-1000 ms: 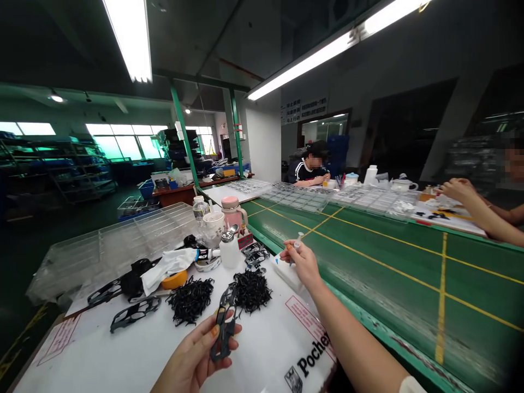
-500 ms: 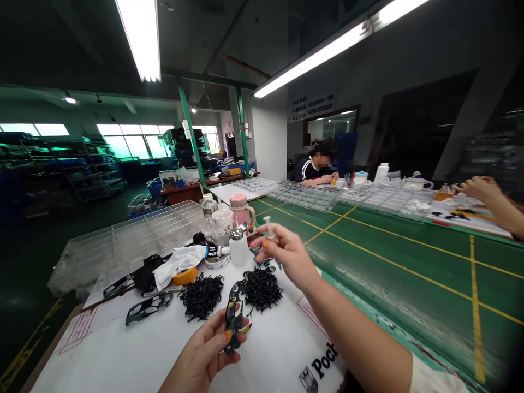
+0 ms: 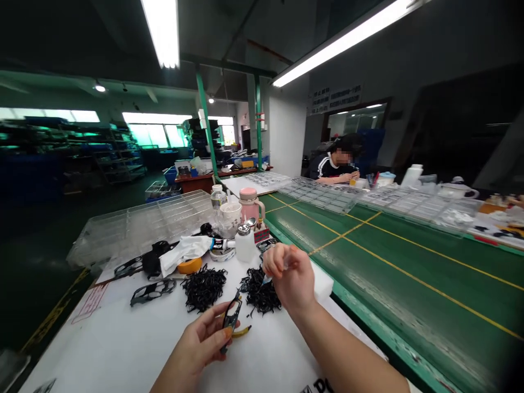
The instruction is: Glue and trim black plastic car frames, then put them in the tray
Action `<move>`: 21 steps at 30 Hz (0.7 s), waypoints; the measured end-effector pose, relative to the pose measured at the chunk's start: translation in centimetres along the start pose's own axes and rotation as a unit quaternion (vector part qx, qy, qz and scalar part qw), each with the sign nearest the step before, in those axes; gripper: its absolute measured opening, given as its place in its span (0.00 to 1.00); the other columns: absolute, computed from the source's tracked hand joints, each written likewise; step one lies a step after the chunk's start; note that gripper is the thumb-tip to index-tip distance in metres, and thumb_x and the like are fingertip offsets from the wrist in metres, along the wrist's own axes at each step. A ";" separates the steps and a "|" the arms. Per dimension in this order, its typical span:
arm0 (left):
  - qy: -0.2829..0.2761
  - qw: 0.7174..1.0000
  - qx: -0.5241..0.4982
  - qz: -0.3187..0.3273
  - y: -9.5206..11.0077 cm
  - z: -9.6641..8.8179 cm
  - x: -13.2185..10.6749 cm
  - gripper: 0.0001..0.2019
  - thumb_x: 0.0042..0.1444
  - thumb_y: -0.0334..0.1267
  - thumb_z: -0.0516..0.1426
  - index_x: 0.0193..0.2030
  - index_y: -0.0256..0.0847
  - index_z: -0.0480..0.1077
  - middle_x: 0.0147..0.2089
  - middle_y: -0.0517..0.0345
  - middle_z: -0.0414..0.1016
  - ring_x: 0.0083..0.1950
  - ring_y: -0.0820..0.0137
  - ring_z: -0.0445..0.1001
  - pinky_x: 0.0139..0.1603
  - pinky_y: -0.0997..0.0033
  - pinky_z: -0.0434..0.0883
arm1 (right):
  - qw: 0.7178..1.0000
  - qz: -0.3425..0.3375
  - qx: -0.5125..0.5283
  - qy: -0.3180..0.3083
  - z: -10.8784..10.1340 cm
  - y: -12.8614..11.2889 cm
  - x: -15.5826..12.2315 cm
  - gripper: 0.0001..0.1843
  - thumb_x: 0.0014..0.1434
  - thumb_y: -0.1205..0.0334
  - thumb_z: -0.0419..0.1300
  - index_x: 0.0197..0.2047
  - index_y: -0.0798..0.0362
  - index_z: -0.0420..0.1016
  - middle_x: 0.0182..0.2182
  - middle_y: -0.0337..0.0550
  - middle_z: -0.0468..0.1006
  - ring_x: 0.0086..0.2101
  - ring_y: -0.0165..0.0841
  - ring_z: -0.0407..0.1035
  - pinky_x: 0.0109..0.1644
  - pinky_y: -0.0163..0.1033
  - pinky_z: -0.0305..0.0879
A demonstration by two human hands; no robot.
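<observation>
My left hand [image 3: 202, 339] pinches a dark goggle frame [image 3: 232, 313], tilted upright above the white work surface. Just under it lies a thin yellow tool with a dark tip [image 3: 243, 332]. My right hand [image 3: 293, 279] is curled around a small syringe, mostly hidden by the fingers; its bluish tip [image 3: 266, 280] points down and left over the right pile of small black strips [image 3: 262, 295]. A second pile of black strips [image 3: 204, 288] lies left of it. Another goggle frame [image 3: 153, 292] rests farther left.
Behind the piles stand a white bottle with a metal cap [image 3: 244, 246], a pink flask [image 3: 249, 204] and a white cup [image 3: 230, 215]. An orange tape roll [image 3: 190, 266] lies by a white cloth [image 3: 186, 252]. Clear trays [image 3: 139, 224] stand left. A co-worker [image 3: 338, 164] sits across the green bench.
My right hand has come down with the syringe and turned, its tip now lower and nearer the black strips. The goggle frame has tilted slightly in my left hand. The view has swung left.
</observation>
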State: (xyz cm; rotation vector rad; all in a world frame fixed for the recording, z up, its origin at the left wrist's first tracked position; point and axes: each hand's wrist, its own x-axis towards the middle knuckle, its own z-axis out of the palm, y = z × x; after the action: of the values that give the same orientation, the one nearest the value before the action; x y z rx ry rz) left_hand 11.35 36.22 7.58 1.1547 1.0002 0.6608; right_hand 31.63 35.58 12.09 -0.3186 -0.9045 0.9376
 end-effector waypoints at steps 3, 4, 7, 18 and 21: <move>0.006 1.000 0.017 0.018 0.0 0.2 -0.2 0.34 0.45 0.47 0.67 0.59 0.40 0.68 0.50 0.46 0.76 0.50 0.59 0.74 0.42 0.68 0.70 | 0.999 -0.022 0.020 -0.032 1.0 -1.0 -0.8 0.24 0.59 0.47 0.51 0.18 0.53 0.59 0.15 0.36 0.52 0.20 0.29 0.49 0.26 0.38 0.47; 0.002 1.000 0.021 0.021 0.0 0.2 -0.2 0.33 0.46 0.45 0.67 0.59 0.40 0.68 0.51 0.46 0.76 0.50 0.59 0.73 0.42 0.68 0.70 | 0.998 -0.018 0.026 -0.046 1.2 -1.4 -1.1 0.27 0.60 0.44 0.51 0.18 0.53 0.57 0.15 0.36 0.50 0.20 0.29 0.48 0.26 0.38 0.47; -0.011 0.999 0.021 0.029 0.0 0.0 -0.1 0.30 0.48 0.40 0.66 0.59 0.39 0.67 0.51 0.47 0.75 0.50 0.61 0.73 0.40 0.70 0.69 | 0.995 0.013 0.025 -0.093 1.6 -2.2 -1.7 0.32 0.61 0.38 0.48 0.16 0.54 0.53 0.13 0.35 0.47 0.18 0.28 0.45 0.24 0.38 0.46; -0.040 0.997 0.030 0.063 0.0 0.3 -0.2 0.30 0.48 0.35 0.66 0.59 0.37 0.69 0.46 0.47 0.76 0.45 0.62 0.73 0.41 0.66 0.69 | 0.990 0.079 -0.010 -0.120 2.4 -1.3 -3.7 0.22 0.58 0.49 0.50 0.19 0.53 0.62 0.12 0.36 0.48 0.17 0.28 0.46 0.25 0.40 0.48; -0.052 0.996 0.033 0.062 -0.2 0.2 -0.2 0.30 0.48 0.35 0.66 0.60 0.37 0.69 0.45 0.47 0.77 0.45 0.62 0.73 0.42 0.66 0.69 | 0.989 0.088 -0.027 -0.116 2.3 -1.0 -3.7 0.20 0.58 0.50 0.52 0.20 0.53 0.64 0.12 0.36 0.48 0.17 0.28 0.47 0.24 0.39 0.47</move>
State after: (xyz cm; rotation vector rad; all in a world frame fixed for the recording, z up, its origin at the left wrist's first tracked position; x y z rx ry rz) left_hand 11.46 35.93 7.49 1.3045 0.8728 0.6625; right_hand 29.37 31.67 12.12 -0.3442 -1.1305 1.1299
